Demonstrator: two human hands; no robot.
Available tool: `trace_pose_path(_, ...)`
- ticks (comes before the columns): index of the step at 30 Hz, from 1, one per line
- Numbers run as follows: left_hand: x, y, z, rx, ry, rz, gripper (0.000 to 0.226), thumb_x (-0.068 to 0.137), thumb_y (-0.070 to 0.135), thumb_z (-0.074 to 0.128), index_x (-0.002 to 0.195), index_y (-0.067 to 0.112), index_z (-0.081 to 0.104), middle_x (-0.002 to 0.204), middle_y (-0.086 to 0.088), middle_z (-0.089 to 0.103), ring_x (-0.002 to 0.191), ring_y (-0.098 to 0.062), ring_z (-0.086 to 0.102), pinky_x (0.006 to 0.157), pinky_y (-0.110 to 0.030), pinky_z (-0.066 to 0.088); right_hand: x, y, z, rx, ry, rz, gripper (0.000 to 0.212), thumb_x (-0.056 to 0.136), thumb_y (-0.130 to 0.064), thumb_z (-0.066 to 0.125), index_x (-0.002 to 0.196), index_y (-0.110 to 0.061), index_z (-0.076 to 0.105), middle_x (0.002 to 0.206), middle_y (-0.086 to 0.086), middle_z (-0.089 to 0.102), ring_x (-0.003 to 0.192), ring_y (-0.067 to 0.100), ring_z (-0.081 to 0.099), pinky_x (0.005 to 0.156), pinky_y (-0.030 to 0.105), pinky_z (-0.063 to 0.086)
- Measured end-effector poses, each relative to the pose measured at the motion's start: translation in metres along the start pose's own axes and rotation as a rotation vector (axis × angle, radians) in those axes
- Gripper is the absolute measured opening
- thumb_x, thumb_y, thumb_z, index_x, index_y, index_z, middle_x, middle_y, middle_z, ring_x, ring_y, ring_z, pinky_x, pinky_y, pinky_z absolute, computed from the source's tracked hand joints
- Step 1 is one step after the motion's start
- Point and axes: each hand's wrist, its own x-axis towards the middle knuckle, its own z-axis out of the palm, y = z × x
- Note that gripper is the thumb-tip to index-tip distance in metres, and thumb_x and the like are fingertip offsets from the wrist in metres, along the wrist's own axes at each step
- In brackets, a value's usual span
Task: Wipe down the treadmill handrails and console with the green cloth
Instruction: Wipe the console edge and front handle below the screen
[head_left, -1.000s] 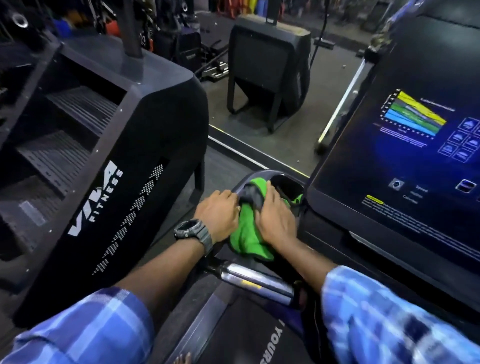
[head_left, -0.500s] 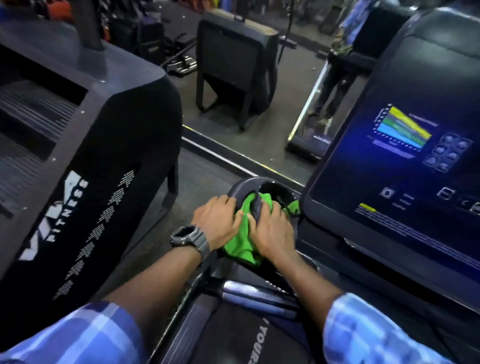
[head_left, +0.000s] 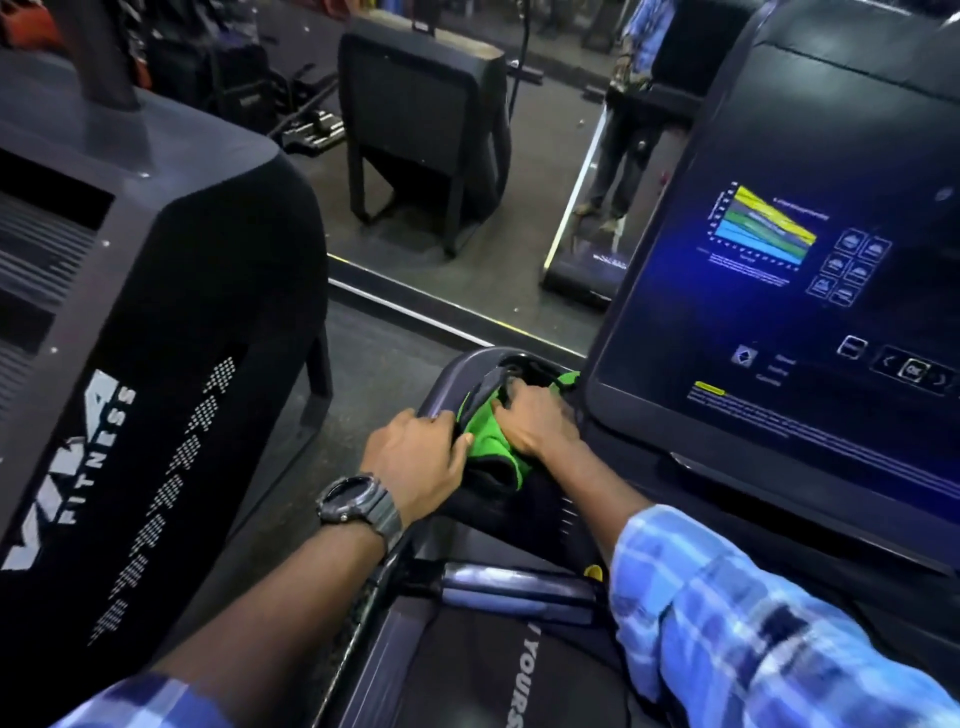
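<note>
- We find the green cloth (head_left: 488, 436) bunched on the left end of the treadmill's console ledge, at the cup holder (head_left: 457, 374), just left of the console screen (head_left: 779, 291).
- The cloth lies in a crumpled strip; its long axis runs from about 5 o'clock near the wrists up to about 1 o'clock, where a small green corner shows at the lower left corner of the screen.
- A dark grey fold of the cloth sits at its far end, over the cup holder's opening.
- The right hand (head_left: 540, 421) rests palm down on the cloth, fingers bent over it and pressing; we cannot tell whether they close round a fold.
- The left hand (head_left: 421, 452) sits at 9 o'clock of the cloth on the cup holder's rim, fingers curled, thumb touching the cloth's left edge.
- A dark wristwatch (head_left: 358, 504) is on the left wrist; both sleeves are blue plaid.
- A silver grip bar (head_left: 514, 587) lies crosswise below the forearms, at 6 o'clock of the cloth.
- A black machine marked FITNESS (head_left: 156, 389) stands at 9 o'clock, well apart from the hands.
- A mirror (head_left: 467, 182) at 12 o'clock reflects gym equipment.
</note>
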Motion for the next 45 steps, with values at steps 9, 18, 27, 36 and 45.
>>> trace_pose_path(9,0.001,-0.007,0.005,0.01,0.003,0.012,0.039,0.096,0.053,0.036,0.099,0.018,0.053,0.091,-0.011,0.068,0.097,-0.033,0.06,0.074,-0.04,0.05,0.016,-0.01,-0.009,0.113,-0.139,0.107,0.048,0.096,-0.037,0.034,0.133,-0.008,0.047,0.133,0.025,0.055,0.122,0.041,0.052,0.1,0.042,0.04)
trace_pose_path(18,0.0,0.004,-0.001,-0.015,0.075,-0.042,0.031,0.099,0.037,0.033,0.092,0.018,0.056,0.087,-0.01,0.068,0.089,-0.032,0.063,0.07,-0.038,0.048,-0.04,0.009,0.012,0.009,0.033,-0.262,0.043,0.093,-0.029,0.041,0.13,-0.008,0.047,0.142,0.015,0.043,0.124,0.035,0.043,0.108,0.044,0.035)
trace_pose_path(27,0.001,0.004,0.004,0.017,0.046,-0.065,0.027,0.098,0.038,0.035,0.097,0.018,0.054,0.096,-0.008,0.069,0.095,-0.031,0.063,0.074,-0.04,0.049,-0.058,0.016,0.011,-0.169,0.251,-0.439,0.043,0.087,-0.04,0.048,0.121,-0.014,0.047,0.111,0.014,0.053,0.095,0.035,0.054,0.08,0.046,0.049)
trace_pose_path(36,-0.007,0.01,0.003,0.043,0.042,-0.088,0.025,0.098,0.033,0.037,0.098,0.017,0.057,0.098,-0.009,0.069,0.099,-0.031,0.06,0.073,-0.04,0.048,-0.077,0.073,0.024,-0.484,0.221,-0.981,0.086,0.078,-0.054,0.057,0.152,-0.024,0.025,0.159,0.011,0.023,0.135,0.047,0.031,0.111,0.055,0.028)
trace_pose_path(45,-0.019,0.008,0.021,-0.133,0.021,-0.142,0.031,0.097,0.029,0.039,0.121,0.014,0.051,0.122,-0.008,0.059,0.114,-0.029,0.054,0.09,-0.043,0.048,-0.039,0.023,0.027,-0.215,0.194,-0.621,0.074,0.089,-0.052,0.037,0.154,-0.023,0.015,0.158,0.017,0.023,0.134,0.041,0.037,0.108,0.049,0.037)
